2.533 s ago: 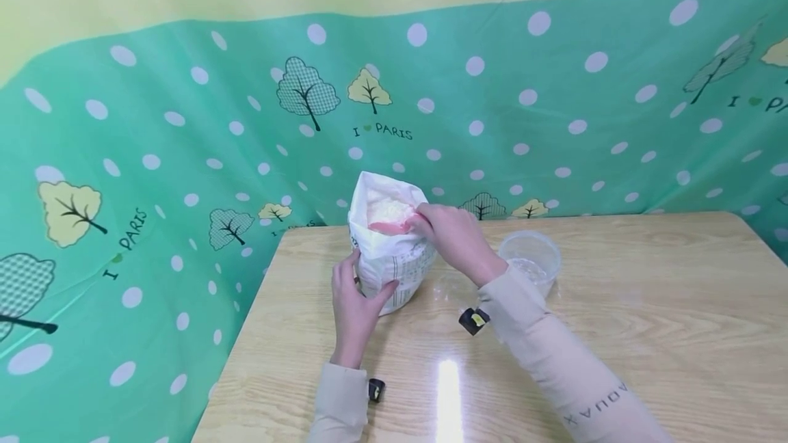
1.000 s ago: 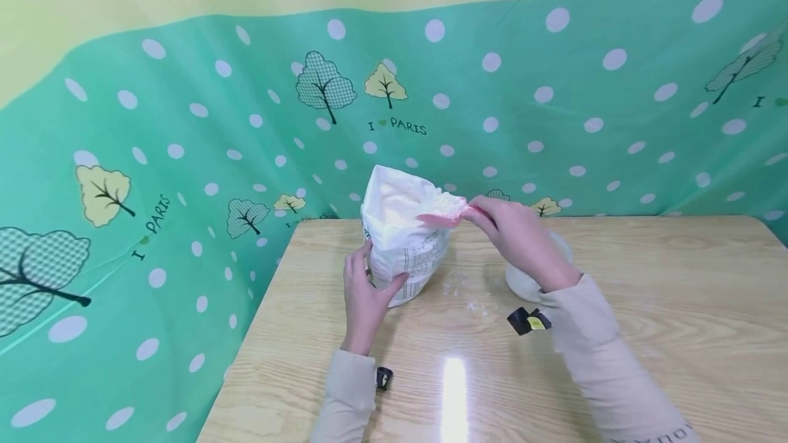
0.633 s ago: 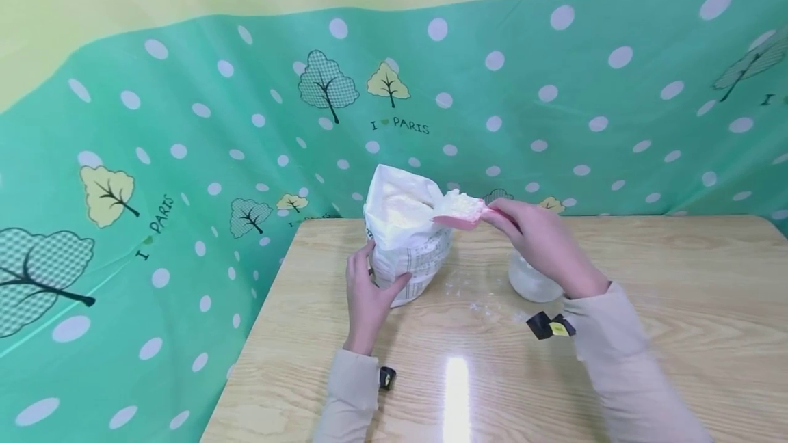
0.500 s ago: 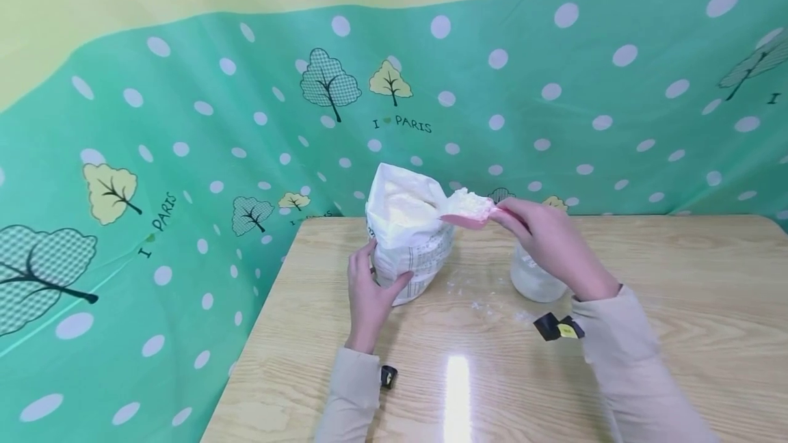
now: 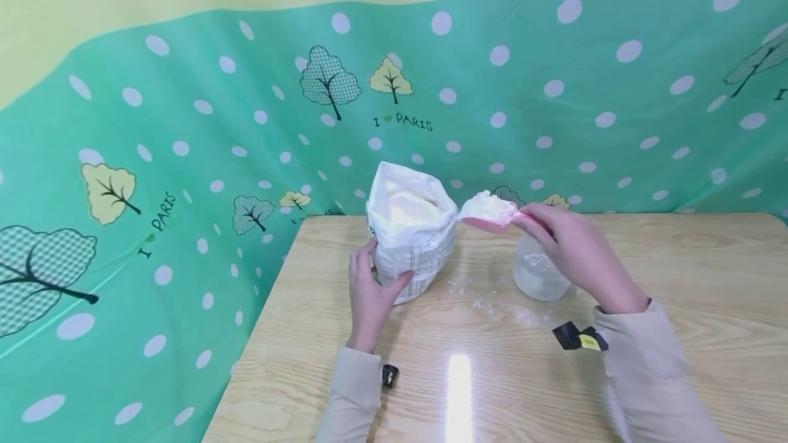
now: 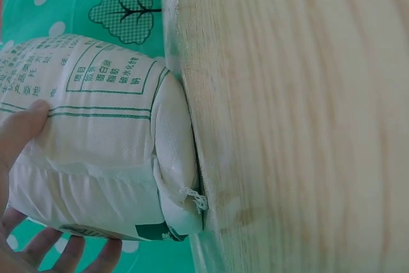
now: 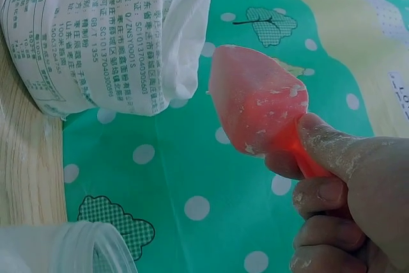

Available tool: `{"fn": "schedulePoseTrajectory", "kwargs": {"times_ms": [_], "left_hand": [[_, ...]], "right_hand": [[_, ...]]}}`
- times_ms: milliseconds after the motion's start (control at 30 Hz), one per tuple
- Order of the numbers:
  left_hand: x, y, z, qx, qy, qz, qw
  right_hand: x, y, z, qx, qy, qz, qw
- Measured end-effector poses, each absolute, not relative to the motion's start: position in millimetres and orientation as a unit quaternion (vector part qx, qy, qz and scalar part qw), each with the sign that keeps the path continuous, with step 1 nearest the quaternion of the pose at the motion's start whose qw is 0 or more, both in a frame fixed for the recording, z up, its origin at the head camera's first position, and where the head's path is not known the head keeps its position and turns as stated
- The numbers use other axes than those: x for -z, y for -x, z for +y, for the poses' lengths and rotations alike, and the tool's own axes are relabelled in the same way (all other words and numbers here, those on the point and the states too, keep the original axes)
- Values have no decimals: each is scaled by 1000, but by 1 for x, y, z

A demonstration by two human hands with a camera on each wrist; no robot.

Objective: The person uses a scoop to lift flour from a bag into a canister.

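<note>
An opened white flour bag [image 5: 425, 251] with printed text stands upright toward the back of the table, white flour visible inside its mouth. My left hand [image 5: 372, 292] holds its lower side, thumb on the front and fingers around the left; the left wrist view shows the thumb on the printed panel of the bag [image 6: 96, 132]. In my right hand [image 5: 575, 251] is the handle of a pink scoop [image 5: 486, 225], heaped with flour. The scoop is in the air just right of the bag's mouth, its floury underside facing the right wrist view. Below my right hand stands a clear plastic tub [image 5: 542, 282].
Flour is spilled on the wooden table [image 5: 320, 333] between the bag and the tub. A green dotted cloth [image 5: 246, 87] with printed trees hangs behind the table and along its left side. Some flour shows inside the tub.
My right hand has lifted the scoop out of the bag, full of flour, and moved it right toward the tub. My left hand stays on the bag. More spilled flour shows on the table.
</note>
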State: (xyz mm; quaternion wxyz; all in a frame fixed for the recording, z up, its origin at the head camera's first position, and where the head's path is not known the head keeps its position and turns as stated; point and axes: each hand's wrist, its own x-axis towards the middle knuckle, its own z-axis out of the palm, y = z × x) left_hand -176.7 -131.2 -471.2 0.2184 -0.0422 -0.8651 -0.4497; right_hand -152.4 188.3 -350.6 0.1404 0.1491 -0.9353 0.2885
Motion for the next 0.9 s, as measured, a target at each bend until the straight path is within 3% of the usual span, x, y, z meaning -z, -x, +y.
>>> {"fn": "schedulePoseTrajectory", "kwargs": {"times_ms": [300, 900], "left_hand": [[469, 177, -129, 454, 41, -864, 215], [467, 175, -129, 453, 43, -863, 220]], "right_hand": [[361, 146, 205, -280, -147, -934, 168], [370, 130, 227, -302, -106, -937, 138]]}}
